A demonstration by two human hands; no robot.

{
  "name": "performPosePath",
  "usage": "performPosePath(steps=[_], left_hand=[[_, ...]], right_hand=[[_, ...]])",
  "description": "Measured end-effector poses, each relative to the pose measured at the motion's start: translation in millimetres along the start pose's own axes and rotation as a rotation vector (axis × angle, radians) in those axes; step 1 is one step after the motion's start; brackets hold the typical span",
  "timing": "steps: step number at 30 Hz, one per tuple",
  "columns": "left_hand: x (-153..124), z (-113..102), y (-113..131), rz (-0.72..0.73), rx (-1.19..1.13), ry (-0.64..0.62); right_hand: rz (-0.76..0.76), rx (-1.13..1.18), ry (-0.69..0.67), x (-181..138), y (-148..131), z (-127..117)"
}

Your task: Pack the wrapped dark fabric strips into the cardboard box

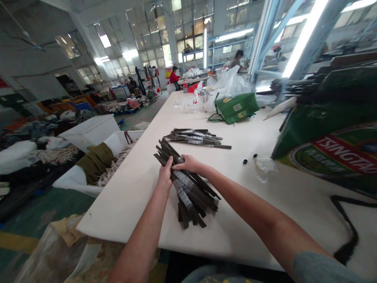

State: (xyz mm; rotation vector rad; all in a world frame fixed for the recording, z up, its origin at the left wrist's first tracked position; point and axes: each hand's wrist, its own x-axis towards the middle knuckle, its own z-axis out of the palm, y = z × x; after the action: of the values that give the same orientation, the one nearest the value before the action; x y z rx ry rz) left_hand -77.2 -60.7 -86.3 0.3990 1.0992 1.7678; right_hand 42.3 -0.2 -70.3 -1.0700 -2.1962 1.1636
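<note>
A thick bundle of dark flat strips (194, 194), with pale wrapping around the middle of its strips, is tilted over the white table. My left hand (166, 173) grips its left side, thumb pointing up along the strips. On the far side my right hand (188, 163) is closed around the same bundle, close to my left thumb. The strips' lower ends fan out toward me. Just beyond my hands, a second pile of similar strips (194, 136) lies flat on the table. What the strips are made of I cannot tell.
The white table (126, 212) ends at my left and front. A green bag (237, 108) and clear plastic lie farther back. At right stand a large green Tsingtao carton (330, 137), small black pieces (245, 161) and a black strap (350, 224). White bins (73, 179) flank the left edge.
</note>
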Motion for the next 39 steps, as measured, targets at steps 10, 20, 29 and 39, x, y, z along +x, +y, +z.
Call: performPosePath(steps=[10,20,29,39], left_hand=[[-59.0,119.4,56.8,0.674,-0.001,-0.317],[-45.5,99.3,-4.5,0.473,0.293,-0.348],[-65.8,98.7,2.2,0.639,0.681,-0.283],[-80.9,108.3,6.8,0.648,0.372,-0.319]], right_hand=[[-0.553,0.140,0.590,-56.2,-50.1,-81.0],[-0.556,0.039,0.438,-67.9,22.2,-66.9],[-0.631,-0.038,0.457,-94.9,8.3,-58.5],[-0.664,0.148,0.678,-106.7,-5.1,-47.9]])
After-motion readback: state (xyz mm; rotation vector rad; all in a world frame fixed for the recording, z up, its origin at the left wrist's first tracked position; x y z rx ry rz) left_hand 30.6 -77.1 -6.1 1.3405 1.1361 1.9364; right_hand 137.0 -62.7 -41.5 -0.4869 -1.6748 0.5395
